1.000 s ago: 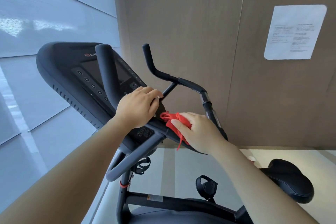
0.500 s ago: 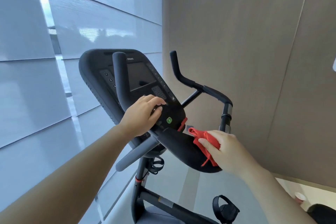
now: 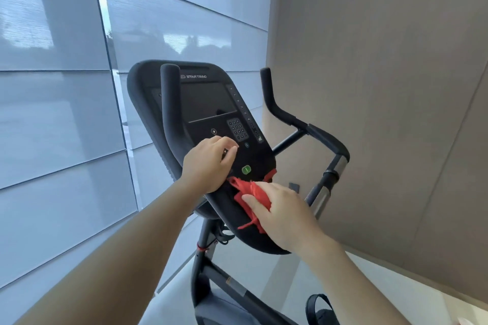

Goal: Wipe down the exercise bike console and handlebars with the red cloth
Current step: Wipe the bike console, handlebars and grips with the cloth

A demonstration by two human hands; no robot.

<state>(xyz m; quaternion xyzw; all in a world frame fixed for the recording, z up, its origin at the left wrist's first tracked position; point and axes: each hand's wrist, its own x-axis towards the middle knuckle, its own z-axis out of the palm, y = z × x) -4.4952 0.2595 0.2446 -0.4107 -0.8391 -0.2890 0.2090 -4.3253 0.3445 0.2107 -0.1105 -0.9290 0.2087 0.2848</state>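
While the left hand (image 3: pixel 208 166) is curling its fingers over the console (image 3: pixel 211 113) edge near the base of the left bar (image 3: pixel 171 111), the right hand (image 3: pixel 282 214) is clenching the red cloth (image 3: pixel 250 192) and pressing it onto the console's lower lip — just below the green button (image 3: pixel 246 169). A loose strand of cloth is trailing beneath the thumb. The right bar (image 3: pixel 295 121) is standing clear — untouched — against the tan wall (image 3: pixel 383 87), and a pedal strap (image 3: pixel 320 309) is showing low down.
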